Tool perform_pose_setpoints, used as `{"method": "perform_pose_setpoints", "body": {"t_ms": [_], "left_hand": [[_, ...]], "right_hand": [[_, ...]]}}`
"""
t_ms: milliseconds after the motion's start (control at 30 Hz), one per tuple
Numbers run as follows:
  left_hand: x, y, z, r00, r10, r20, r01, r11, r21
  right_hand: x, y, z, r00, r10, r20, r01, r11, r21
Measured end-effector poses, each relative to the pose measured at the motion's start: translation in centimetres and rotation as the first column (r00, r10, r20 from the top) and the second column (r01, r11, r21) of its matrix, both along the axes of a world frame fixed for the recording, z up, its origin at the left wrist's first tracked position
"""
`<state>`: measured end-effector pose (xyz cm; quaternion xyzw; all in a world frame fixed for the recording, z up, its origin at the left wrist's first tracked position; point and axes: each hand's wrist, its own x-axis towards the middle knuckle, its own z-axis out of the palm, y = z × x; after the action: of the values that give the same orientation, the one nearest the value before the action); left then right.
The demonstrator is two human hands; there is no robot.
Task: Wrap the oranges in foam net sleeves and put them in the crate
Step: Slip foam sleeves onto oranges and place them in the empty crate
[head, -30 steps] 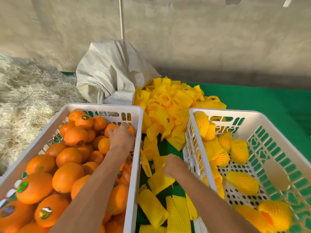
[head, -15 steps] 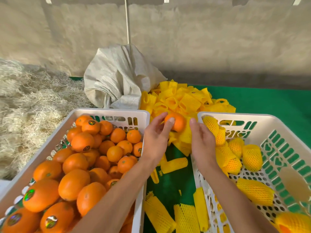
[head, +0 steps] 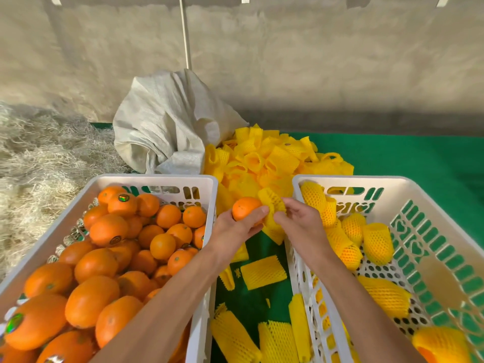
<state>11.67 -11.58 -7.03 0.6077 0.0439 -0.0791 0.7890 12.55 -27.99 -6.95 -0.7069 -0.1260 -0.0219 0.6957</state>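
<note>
My left hand [head: 233, 229] grips a bare orange [head: 245, 209] in the gap between the two crates. My right hand [head: 301, 222] pinches a yellow foam net sleeve [head: 272, 205] right beside that orange, touching it. The white crate on the left [head: 157, 179] is full of bare oranges [head: 110, 255]. The white crate on the right [head: 366, 180] holds several oranges wrapped in yellow sleeves [head: 377, 242].
A heap of loose yellow sleeves [head: 264, 158] lies behind the crates on the green cloth [head: 406, 158]; more sleeves [head: 263, 272] lie between the crates. A grey-white sack [head: 167, 127] stands at the back. Straw [head: 39, 166] covers the left.
My left hand lifted an orange out of the left crate and brought it to the middle. My right hand rose with a sleeve and now holds it against the orange.
</note>
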Motion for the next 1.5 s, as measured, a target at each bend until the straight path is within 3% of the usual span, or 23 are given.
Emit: {"method": "perform_pose_setpoints", "body": {"t_ms": [67,167,300,433,600,733,900,1133,1267,1400,1500], "left_hand": [[0.0,0.0,0.2,1.000,-0.008,-0.027,0.007,0.999,-0.039],[-0.1,0.1,0.5,0.998,-0.036,-0.059,0.031,0.996,-0.079],[0.1,1.1,0.8,0.979,-0.186,-0.088,0.150,0.940,-0.307],[0.0,1.5,1.0,0.943,-0.314,-0.112,0.235,0.864,-0.444],[-0.2,1.3,1.0,0.945,-0.306,-0.113,0.231,0.871,-0.433],[-0.1,1.0,0.9,0.959,-0.258,-0.114,0.209,0.922,-0.326],[0.1,0.9,0.7,0.984,-0.122,-0.131,0.095,0.976,-0.197],[-1.1,-0.3,0.2,0.985,0.107,0.137,-0.121,0.987,0.104],[-1.1,-0.3,0.0,0.971,0.175,0.163,-0.205,0.958,0.198],[-0.9,-0.3,-0.7,0.967,0.212,0.143,-0.246,0.927,0.284],[-1.0,-0.4,-1.2,0.975,0.143,0.168,-0.198,0.906,0.375]], "right_hand": [[-0.2,0.2,-0.2,1.000,-0.015,0.024,0.016,0.999,-0.048],[-0.4,0.8,-0.3,0.971,-0.216,0.104,0.235,0.944,-0.233],[-0.4,1.3,-0.4,0.856,-0.312,0.411,0.500,0.700,-0.510],[-0.4,1.5,-0.4,0.887,-0.308,0.343,0.462,0.602,-0.652],[-0.5,1.5,-0.2,0.905,-0.272,0.325,0.424,0.609,-0.671],[-1.0,1.9,0.0,0.932,-0.187,0.309,0.355,0.633,-0.688],[-0.8,2.0,-0.4,0.957,-0.183,0.227,0.285,0.742,-0.606],[-1.1,2.2,-0.5,0.944,-0.273,0.184,0.329,0.805,-0.493],[-1.5,1.8,0.2,0.919,-0.300,0.256,0.383,0.830,-0.405],[-2.4,2.5,0.8,0.895,-0.193,0.403,0.388,0.782,-0.488],[-2.7,2.5,1.1,0.892,-0.131,0.433,0.367,0.769,-0.524]]}}
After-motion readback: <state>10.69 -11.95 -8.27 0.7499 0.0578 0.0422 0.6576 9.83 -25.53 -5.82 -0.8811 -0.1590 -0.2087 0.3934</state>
